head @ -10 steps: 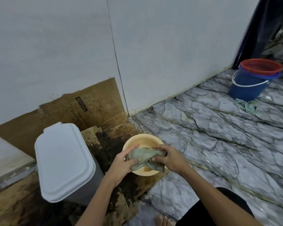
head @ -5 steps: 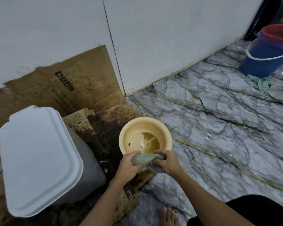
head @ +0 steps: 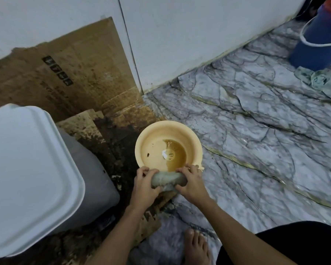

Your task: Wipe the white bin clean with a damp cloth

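The white bin [head: 27,175] stands at the left with its white lid closed and a grey body below. A grey-green damp cloth [head: 167,180] is rolled tight between my two hands, just at the near rim of a yellow basin [head: 193,142] holding brownish water. My left hand [head: 144,188] grips the cloth's left end and my right hand [head: 191,185] grips its right end. Both hands are to the right of the bin and apart from it.
Stained cardboard [head: 69,73] lies under the bin and leans on the white wall. A blue bucket [head: 319,44] with a white handle stands at the far right beside another cloth [head: 313,78]. My bare foot [head: 196,245] rests on the marble-patterned floor.
The cloth went from loosely bunched over the basin to a tight roll at its near rim. The view dropped closer, so the bin and basin look larger.
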Demonstrator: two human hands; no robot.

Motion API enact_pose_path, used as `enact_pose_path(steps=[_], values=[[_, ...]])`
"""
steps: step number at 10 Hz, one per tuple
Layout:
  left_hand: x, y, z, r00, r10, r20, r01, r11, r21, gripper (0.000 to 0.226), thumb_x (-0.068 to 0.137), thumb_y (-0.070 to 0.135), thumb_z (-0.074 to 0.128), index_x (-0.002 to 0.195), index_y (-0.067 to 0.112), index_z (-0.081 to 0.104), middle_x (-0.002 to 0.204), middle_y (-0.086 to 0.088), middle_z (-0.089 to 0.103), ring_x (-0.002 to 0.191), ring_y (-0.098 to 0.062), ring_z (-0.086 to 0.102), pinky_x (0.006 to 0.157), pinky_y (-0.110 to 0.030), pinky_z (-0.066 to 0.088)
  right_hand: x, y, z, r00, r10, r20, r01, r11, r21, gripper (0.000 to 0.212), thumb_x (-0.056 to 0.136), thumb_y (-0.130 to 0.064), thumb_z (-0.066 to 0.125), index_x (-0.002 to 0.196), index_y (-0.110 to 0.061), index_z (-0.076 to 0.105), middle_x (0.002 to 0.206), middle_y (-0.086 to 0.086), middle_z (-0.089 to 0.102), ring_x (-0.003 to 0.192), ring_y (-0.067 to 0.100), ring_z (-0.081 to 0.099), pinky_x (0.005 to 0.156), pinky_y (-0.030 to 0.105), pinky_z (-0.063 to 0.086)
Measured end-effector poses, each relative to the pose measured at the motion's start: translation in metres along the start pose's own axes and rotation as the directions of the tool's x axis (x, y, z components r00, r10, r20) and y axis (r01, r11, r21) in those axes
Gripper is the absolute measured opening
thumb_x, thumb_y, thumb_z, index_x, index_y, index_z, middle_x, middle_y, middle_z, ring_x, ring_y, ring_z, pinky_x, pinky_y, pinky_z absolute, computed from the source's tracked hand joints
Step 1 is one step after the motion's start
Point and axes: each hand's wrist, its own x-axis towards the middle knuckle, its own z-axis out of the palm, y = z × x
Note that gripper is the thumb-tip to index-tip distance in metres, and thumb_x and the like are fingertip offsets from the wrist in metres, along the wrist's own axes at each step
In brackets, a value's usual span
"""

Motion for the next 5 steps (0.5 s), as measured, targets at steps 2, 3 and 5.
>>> enact_pose_path(steps=[2,3,5], values=[[-0.003,0.002,-0.002,1.0,-0.017,0.017,0.017,1.0,0.008,0.073,0.081,0.026,0.082,0.145,0.027,0.048,0.149,0.001,0.025,0.136,-0.026,0.038,0.114,-0.043,0.041,-0.007,-0.005,-0.002,0.999,-0.019,-0.046,0.015,0.995,-0.094,0.073,0.068,-0.048,0.064,0.136,-0.024,0.053,0.143,0.003,0.042,0.128,0.026,0.038,0.105,0.046,0.039],[-0.009,0.007,-0.007,0.998,-0.053,0.023,0.053,0.998,-0.019,0.08,0.082,0.026,0.081,0.15,0.027,0.039,0.151,0.002,0.021,0.139,-0.024,0.036,0.115,-0.04,0.04,-0.01,-0.011,-0.009,0.997,-0.022,-0.079,0.016,0.996,-0.084,0.081,0.066,-0.053,0.06,0.141,-0.024,0.048,0.144,0.001,0.043,0.129,0.024,0.038,0.105,0.045,0.039],[-0.025,0.025,-0.032,0.996,-0.084,-0.008,0.084,0.996,-0.009,0.089,0.082,0.036,0.079,0.155,0.026,0.03,0.153,0.002,0.02,0.139,-0.026,0.036,0.114,-0.04,0.039,-0.025,-0.027,-0.035,0.993,-0.047,-0.105,0.04,0.997,-0.068,0.077,0.072,-0.052,0.062,0.142,-0.025,0.044,0.145,-0.003,0.042,0.132,0.02,0.036,0.108,0.038,0.037]])
